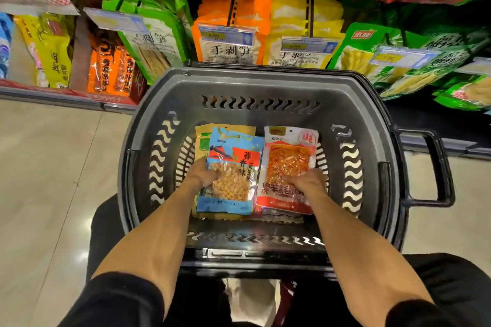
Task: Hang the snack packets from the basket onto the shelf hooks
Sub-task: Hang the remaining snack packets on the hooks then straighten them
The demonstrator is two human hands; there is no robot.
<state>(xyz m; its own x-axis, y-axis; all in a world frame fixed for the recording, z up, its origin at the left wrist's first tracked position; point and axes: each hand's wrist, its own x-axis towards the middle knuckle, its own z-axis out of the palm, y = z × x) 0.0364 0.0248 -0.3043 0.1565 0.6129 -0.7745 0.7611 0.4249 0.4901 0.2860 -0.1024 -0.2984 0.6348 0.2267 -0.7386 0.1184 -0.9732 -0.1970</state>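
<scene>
At the bottom of the frame, two black sleeves (125, 300) end above bare forearms that reach up into a dark plastic basket (265, 82) in the centre. The left hand (202, 174) sits at the left edge of a blue packet (233, 194) of yellow kernels, with its fingers curled over that edge, gripping it. The right hand (305, 182) lies knuckles-up on the lower half of a red packet (289, 156), its fingers bent down into the film and pinching it.

The two packets lie flat on the basket floor, side by side and touching, blue on the left and red on the right. A yellow-green packet (202, 141) shows from under the blue one at its upper left. A looped handle (439, 167) juts from the basket's right side. Pale glossy floor tiles (53, 162) fill the left of the frame.

Beyond the basket, across the top of the frame, stands the shelf. Black hooks (234, 0) carry rows of hanging snacks: green packets (159, 32) at upper left, orange packets (225, 52) in the middle and yellow packets (300, 18) just right of them. Blue price tags (227, 34) sit at the hook tips, and more green packs crowd the upper right.
</scene>
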